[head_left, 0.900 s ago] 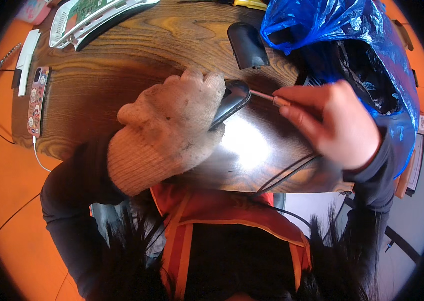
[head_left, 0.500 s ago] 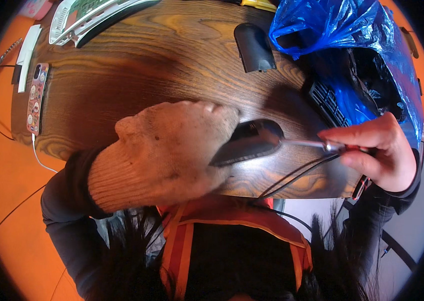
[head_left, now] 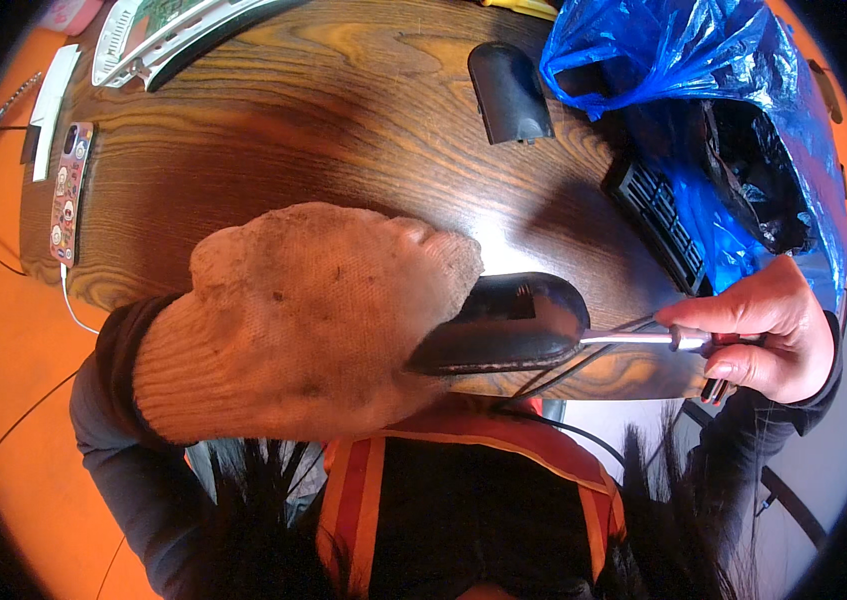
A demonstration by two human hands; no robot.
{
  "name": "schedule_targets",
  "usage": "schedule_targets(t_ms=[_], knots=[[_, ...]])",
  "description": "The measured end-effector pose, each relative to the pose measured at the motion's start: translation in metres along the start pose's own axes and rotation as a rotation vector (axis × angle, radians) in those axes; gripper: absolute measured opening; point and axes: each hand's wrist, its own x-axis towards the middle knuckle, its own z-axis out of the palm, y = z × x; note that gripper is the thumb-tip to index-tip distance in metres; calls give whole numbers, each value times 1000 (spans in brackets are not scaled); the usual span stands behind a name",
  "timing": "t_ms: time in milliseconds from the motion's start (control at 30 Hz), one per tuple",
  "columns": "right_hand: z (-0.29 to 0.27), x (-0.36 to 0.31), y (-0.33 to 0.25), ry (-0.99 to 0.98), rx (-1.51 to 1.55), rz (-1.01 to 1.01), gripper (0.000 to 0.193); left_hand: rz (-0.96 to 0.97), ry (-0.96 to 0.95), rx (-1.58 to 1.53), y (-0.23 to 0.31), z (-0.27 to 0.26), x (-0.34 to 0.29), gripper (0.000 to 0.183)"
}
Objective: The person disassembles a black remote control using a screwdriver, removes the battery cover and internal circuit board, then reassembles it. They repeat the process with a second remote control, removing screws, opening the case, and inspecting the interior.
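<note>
Hands (head_left: 308, 315) (head_left: 778, 335) hold casing (head_left: 533, 325) and screwdriver (head_left: 683, 340); a stickered phone (head_left: 69, 195) lies left.

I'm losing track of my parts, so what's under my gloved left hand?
Your gloved left hand partly covers a black rounded casing; its right end shows, meeting the screwdriver. The casing's other end and anything else beneath that hand are hidden.

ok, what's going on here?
A person at a wooden table has a rounded black case in their gloved left grip. Their bare right grip holds a screwdriver, its tip at the case's right end; whether it's wedged in is hard to tell. A black cover lies farther back, left of a blue plastic bag.
</note>
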Motion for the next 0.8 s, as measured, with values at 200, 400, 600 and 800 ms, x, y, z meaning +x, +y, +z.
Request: schedule_targets(t_ms=[200,400,600,800], knots=[[-27,-52,11,-121,-146,288,32,33,311,83,-18,13,-13,36],[14,-76,48,844,26,-13,47,-102,520,179,-31,15,-18,51],[65,39,40,751,744,-134,30,65,644,370,-30,6,3,61],[66,85,24,502,690,-11,38,178,841,723,-35,28,21,50]])
